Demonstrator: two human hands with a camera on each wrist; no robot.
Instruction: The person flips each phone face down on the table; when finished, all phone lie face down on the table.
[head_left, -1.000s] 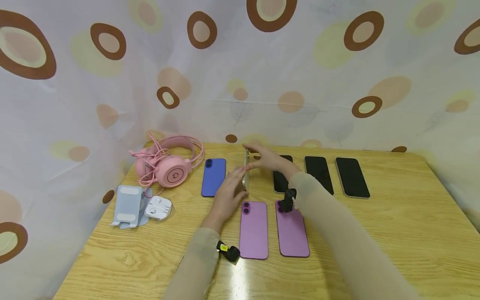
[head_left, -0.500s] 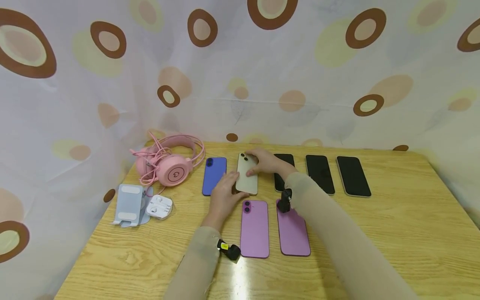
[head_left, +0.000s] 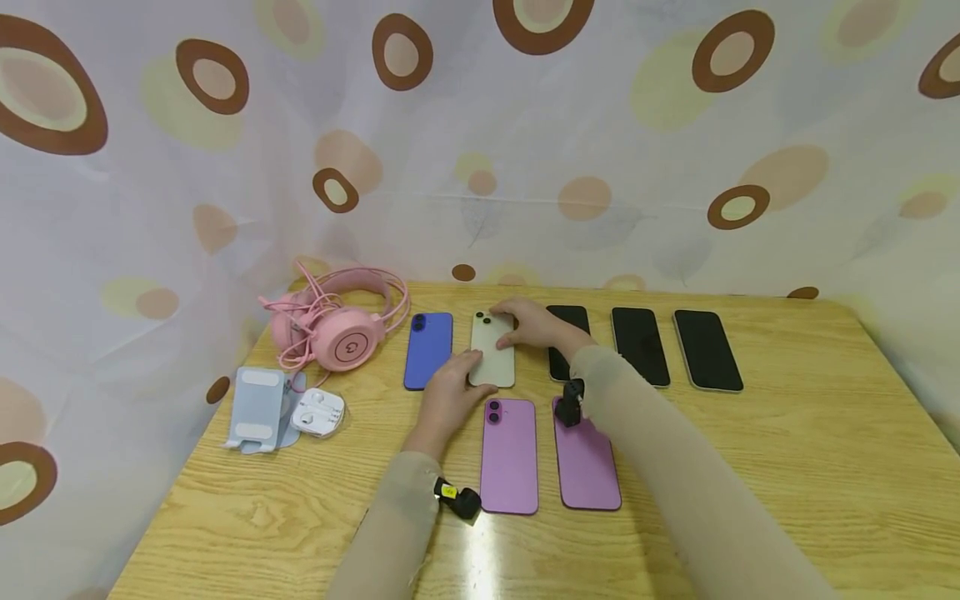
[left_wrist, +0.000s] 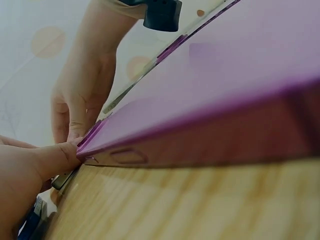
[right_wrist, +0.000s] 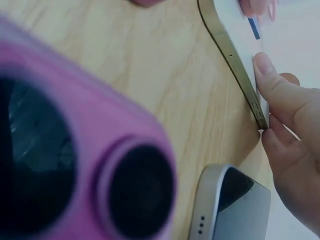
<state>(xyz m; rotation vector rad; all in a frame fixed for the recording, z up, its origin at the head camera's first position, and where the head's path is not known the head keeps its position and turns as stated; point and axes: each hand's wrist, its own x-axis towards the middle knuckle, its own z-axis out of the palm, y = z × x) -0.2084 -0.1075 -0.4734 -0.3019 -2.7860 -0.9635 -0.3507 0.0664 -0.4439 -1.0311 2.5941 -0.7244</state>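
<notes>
A cream smartphone [head_left: 492, 354] lies back up at the rear of the table in the head view, its two camera lenses at the top left. My left hand [head_left: 447, 392] holds its lower left corner, fingers along the side edge and thumb by the bottom edge. From the other side my right hand [head_left: 534, 325] grips the upper right; in the right wrist view its thumb [right_wrist: 265, 67] presses on the back while the other fingers meet the corner. A blue smartphone [head_left: 429, 346] lies just left of it, and a pink smartphone [head_left: 509, 458] in front.
A second pink smartphone [head_left: 588, 467] lies under my right wrist. Black-screened smartphones [head_left: 707, 350] line the back right. At left are pink headphones [head_left: 345, 333], a light blue phone stand [head_left: 257, 408] and boxed white earphones [head_left: 318, 412]. A patterned curtain [head_left: 525, 150] hangs behind.
The cream smartphone stood on its edge between both hands, then tipped over to show its back, and now lies lower and flatter. My hands stay around it.
</notes>
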